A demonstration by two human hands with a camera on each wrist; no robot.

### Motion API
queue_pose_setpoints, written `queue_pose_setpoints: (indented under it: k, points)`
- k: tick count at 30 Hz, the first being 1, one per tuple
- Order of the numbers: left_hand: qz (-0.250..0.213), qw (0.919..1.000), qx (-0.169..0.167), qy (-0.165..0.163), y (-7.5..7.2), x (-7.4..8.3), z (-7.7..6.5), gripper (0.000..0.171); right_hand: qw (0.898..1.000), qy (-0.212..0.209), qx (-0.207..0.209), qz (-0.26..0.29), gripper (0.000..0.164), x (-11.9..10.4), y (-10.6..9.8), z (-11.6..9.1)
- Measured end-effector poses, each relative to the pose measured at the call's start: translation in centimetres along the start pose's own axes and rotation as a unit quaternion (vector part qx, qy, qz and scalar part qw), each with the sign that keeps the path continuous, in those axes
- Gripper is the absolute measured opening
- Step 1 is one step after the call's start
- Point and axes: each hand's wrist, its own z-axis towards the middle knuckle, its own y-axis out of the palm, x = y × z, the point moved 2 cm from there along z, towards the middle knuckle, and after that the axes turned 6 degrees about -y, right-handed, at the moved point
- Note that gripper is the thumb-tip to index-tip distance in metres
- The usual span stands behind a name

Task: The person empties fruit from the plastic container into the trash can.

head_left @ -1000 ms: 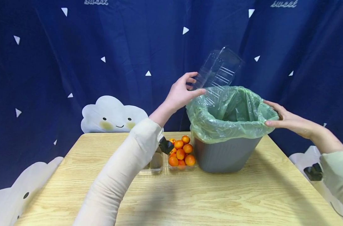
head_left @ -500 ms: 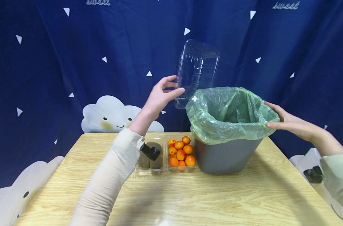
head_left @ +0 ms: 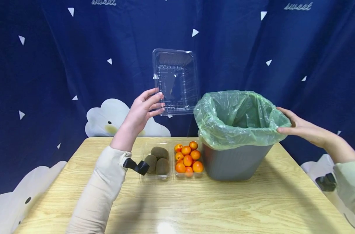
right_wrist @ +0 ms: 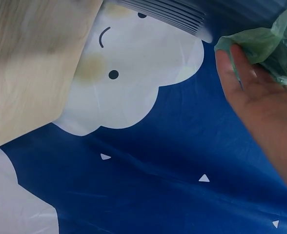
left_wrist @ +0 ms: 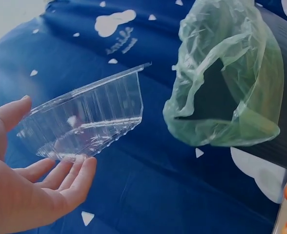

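Note:
My left hand [head_left: 142, 109] holds up a clear plastic container [head_left: 176, 83], its hollow facing me in the head view. The left wrist view shows the thumb at the rim and the fingers under the base of the container [left_wrist: 92, 114]. To its right stands a grey trash bin [head_left: 235, 164] lined with a green plastic bag [head_left: 238, 138] folded over its rim. At the bin's right corner, my right hand [head_left: 301, 128] grips the bag-covered rim, thumb in front and fingers farther back. In the right wrist view its fingers [right_wrist: 226, 73] lie against the bag.
On the wooden table [head_left: 209, 208], left of the bin, are two clear trays side by side. One has three kiwis [head_left: 162, 166], the other several small orange fruits [head_left: 187, 161]. A dark blue curtain [head_left: 136, 39] hangs behind the table.
My left hand has carried the clear container leftward from above the bin, turning its hollow side toward me. The kiwis now show uncovered by the arm. My right hand stays at the rim.

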Motion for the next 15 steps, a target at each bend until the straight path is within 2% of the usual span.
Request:
queue_pose_setpoints:
  k: [10,15]
  points:
    - [-0.01,0.9984,-0.001,-0.056,-3.7,-1.3,-0.5,0.05,1.0,-0.013,-0.006,-0.021,0.073,-0.1,0.1,0.1]
    - [-0.017,0.996,0.004,-0.088,-5.1,-1.9,-0.9,0.059,1.0,-0.018,-0.003,-0.021,0.071,-0.1,0.0,0.0]
